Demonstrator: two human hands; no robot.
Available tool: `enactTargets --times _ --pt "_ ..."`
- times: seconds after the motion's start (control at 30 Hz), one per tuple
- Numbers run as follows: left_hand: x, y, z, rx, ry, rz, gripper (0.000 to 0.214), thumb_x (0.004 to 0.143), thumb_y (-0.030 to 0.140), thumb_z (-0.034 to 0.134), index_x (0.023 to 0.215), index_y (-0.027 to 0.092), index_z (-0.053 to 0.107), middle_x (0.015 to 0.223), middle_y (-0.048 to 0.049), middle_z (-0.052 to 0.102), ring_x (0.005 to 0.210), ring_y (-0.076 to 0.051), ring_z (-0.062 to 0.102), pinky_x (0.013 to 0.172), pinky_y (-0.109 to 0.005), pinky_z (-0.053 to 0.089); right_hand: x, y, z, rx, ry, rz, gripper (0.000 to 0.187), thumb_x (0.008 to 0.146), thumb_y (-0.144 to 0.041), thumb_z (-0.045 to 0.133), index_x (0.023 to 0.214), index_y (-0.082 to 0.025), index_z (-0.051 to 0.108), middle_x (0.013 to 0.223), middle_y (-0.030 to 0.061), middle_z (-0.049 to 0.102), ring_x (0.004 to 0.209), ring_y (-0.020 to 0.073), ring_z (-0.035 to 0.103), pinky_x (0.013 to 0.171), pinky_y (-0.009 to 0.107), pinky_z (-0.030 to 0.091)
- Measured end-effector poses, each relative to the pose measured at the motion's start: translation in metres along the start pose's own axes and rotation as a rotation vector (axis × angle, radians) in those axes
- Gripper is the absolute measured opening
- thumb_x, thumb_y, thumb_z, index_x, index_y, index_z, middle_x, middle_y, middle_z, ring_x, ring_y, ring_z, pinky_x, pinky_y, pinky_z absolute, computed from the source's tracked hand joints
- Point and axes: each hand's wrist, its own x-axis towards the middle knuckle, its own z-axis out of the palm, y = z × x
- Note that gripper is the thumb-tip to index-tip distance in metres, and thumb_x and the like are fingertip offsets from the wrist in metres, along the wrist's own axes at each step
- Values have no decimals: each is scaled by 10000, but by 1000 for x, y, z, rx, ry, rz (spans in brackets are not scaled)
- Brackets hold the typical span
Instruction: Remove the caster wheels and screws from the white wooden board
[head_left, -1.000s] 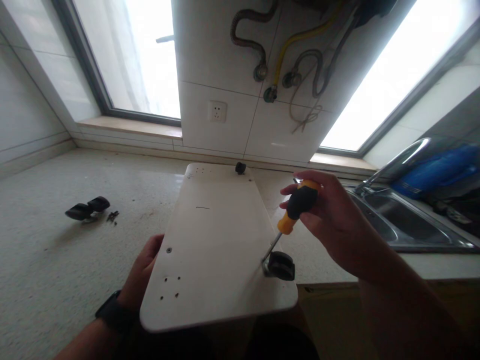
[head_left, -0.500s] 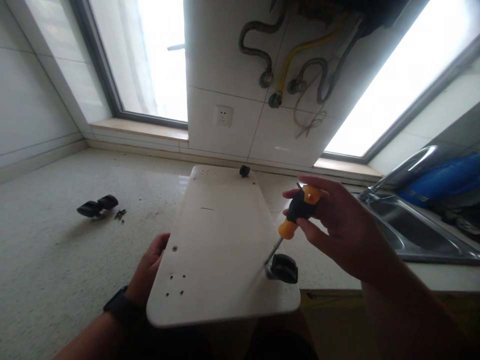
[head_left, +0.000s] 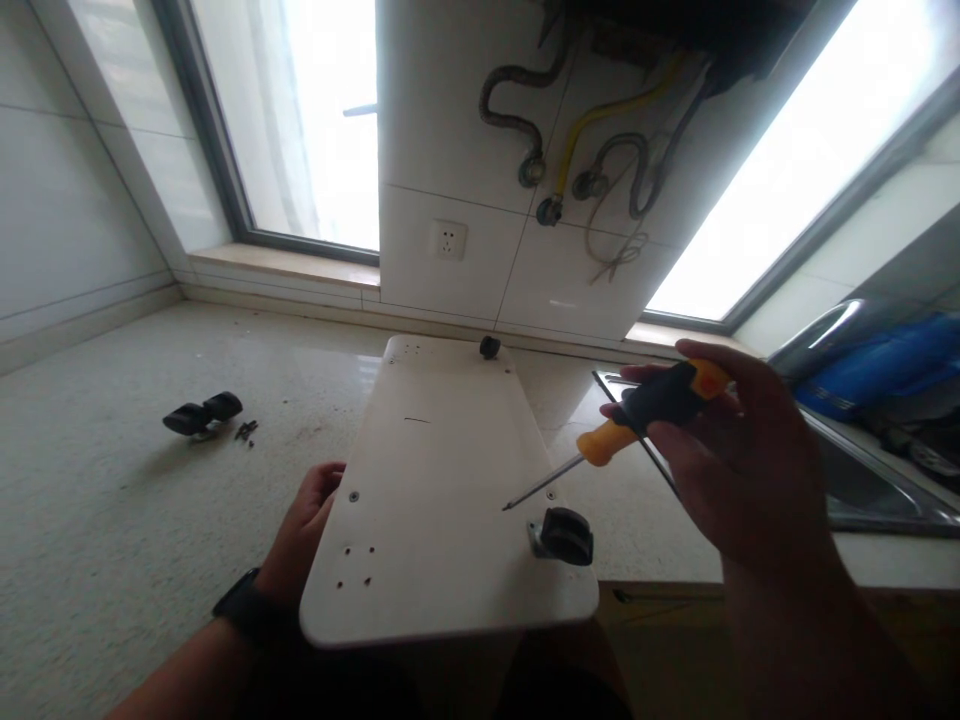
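My right hand (head_left: 750, 460) is closed round the yellow and black handle of a screwdriver (head_left: 607, 440). Its metal tip hangs over the white board (head_left: 442, 460), apart from the caster (head_left: 564, 536) fixed near the board's right front corner. A second caster (head_left: 489, 347) sits at the far right corner. Several bare screw holes (head_left: 354, 567) show in the near left corner. My left hand (head_left: 311, 515) holds the board's left edge, its fingertips partly hidden by the board.
On the speckled counter (head_left: 127, 530) to the left lie two loose black casters (head_left: 202, 412) and several screws (head_left: 246, 430). A steel sink (head_left: 870, 480) and a blue bag (head_left: 885, 365) are on the right. Hoses and a socket (head_left: 448, 240) are on the wall.
The screwdriver has lifted away from the caster's mounting plate; its tip has swung left and my right hand has moved right. My left hand stays on the board.
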Motion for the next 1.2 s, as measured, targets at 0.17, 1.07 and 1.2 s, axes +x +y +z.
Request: enactTargets --times 0.17,1.07,1.2 --pt "8 7 -2 -92 167 -60 385 875 449 635 1154 203 536 894 -4 640 672 -169 616 607 -296 506 -18 21 8 160 157 107 459 838 -198 761 1243 -355 611 1149 37 731 1170 321 720 913 565 659" --pt "-72 75 30 562 -333 839 132 971 141 659 1054 233 706 900 -40 735 801 -177 646 720 -322 525 -73 47 34 433 248 440 458 822 -274 818 1245 -371 669 1180 39 782 933 270 803 708 351 700" --pt "-74 83 28 537 -320 833 126 979 180 666 1056 237 748 907 -50 688 768 -152 648 672 -278 527 -73 47 33 434 264 473 409 808 -291 827 1188 -353 689 1135 30 796 924 256 805 734 325 695"
